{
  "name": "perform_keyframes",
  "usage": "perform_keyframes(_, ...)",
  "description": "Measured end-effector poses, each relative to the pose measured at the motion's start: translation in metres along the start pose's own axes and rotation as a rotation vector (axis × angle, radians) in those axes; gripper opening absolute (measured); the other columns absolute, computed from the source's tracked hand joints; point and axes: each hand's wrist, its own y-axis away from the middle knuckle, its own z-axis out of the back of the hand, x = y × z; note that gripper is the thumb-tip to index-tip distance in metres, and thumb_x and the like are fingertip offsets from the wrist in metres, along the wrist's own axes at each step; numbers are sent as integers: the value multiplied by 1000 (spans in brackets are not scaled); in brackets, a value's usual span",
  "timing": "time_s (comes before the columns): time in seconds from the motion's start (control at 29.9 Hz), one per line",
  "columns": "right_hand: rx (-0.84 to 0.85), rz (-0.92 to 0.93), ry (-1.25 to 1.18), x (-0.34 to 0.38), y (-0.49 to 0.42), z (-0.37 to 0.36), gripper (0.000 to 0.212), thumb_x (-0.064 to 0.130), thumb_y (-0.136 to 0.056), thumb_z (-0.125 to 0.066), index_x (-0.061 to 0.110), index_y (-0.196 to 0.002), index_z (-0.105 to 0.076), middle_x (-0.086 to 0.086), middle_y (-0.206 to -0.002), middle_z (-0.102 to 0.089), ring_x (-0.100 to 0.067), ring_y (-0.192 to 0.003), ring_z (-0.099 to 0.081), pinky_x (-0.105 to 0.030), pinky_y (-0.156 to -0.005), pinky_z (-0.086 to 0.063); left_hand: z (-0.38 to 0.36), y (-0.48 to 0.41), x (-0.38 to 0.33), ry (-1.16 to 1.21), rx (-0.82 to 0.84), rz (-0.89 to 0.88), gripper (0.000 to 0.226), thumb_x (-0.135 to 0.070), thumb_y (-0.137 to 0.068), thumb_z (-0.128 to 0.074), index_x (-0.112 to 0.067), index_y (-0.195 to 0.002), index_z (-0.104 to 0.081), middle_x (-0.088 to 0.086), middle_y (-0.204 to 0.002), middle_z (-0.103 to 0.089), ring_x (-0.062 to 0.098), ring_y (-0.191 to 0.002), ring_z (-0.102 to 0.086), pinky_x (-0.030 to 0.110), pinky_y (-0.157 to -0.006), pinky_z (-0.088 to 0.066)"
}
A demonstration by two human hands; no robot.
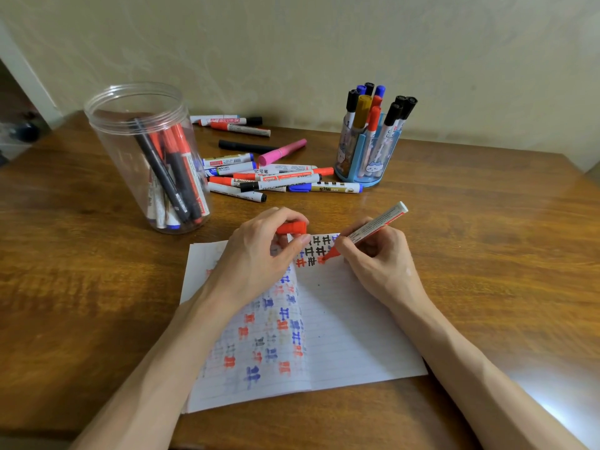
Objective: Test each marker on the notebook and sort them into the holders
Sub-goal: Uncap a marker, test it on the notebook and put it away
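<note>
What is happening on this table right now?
The person's right hand holds an uncapped red marker, its tip on the notebook beside other test marks. The left hand pinches the red cap and rests on the page. Many loose markers lie behind; some stand in the clear jar and the blue holder.

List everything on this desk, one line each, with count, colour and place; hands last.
table: one, brown wood, under everything.
notebook: one, white lined, open at the front.
clear jar: one, transparent, back left.
jar markers: several, red, black, blue, leaning inside the clear jar.
blue holder: one, back right.
holder markers: about ten, black, blue, red and gold caps, upright in the blue holder.
loose markers: a dozen or more, mixed colours, lying between jar and holder.
red marker: one, tip on the notebook.
red cap: one, above the notebook's top edge.
left hand: grips the red cap.
right hand: holds the red marker.
</note>
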Motion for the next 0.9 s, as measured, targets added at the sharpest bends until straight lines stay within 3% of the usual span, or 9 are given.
perform_keyframes(0.07, -26, -30, -83, 3, 0, 2, 12, 6, -91, -69, 11, -81, -71, 4, -71, -75, -3, -61, -65, -17, -58, -48, 0, 0, 0, 13, 13, -8, 26, -27, -101, -61, -25, -127, -63, -13, -122, -62, 0, -109, -61, 11, -83, -54)
perform_keyframes(0.13, -47, -63, -182, 6, 0, 5, 9, 5, -94, -69, 10, -85, -71, 4, -68, -71, -1, -60, -62, -16, -57, -46, 1, -1, 1, 24, 26, -10, 29, -22, -101, -61, -29, -129, -63, -17, -122, -61, -4, -112, -57, 9, -86, -51)
perform_keyframes(0.3, -63, -73, -364, 10, 0, 11, 7, 8, -95, -70, 14, -92, -71, -25, -75, -68, -24, -63, -60, -35, -59, -47, 2, -1, -3, 90, 23, 25, 41, -22, -93, -71, -30, -133, -63, -20, -110, -67, -10, -102, -62, 4, -82, -48)
perform_keyframes(0.4, -52, -59, -385, 11, 0, 12, 10, 8, -96, -70, 16, -90, -72, -31, -79, -67, -26, -65, -60, -35, -60, -48, 3, -2, -4, 121, 18, 23, 38, -23, -90, -75, -25, -126, -65, -14, -110, -73, -4, -104, -67, 9, -83, -54)
perform_keyframes(0.7, 48, -17, -398, 10, 2, 9, 6, 12, -99, -72, 8, -102, -69, -19, -79, -72, -27, -66, -65, -34, -60, -51, 4, -2, -8, 113, 28, -12, 28, -21, -88, -76, -24, -114, -68, -21, -103, -69, -10, -107, -62, 3, -83, -48)
perform_keyframes(0.84, 138, -11, -406, 10, 4, 9, 19, 20, -93, -80, 8, -106, -74, -8, -75, -69, -19, -64, -59, -28, -59, -48, 5, -1, -11, 123, 43, -21, 35, -45, -83, -64, -30, -114, -68, -23, -103, -70, -7, -105, -64, 5, -83, -50)
perform_keyframes(0.9, 187, -56, -410, 11, 3, 12, 22, 24, -92, -82, 11, -108, -77, -6, -78, -70, -18, -66, -57, -28, -62, -48, 5, -2, -11, 114, 38, -19, 35, -47, -82, -62, -32, -114, -68, -20, -104, -71, -5, -104, -65, 8, -83, -52)
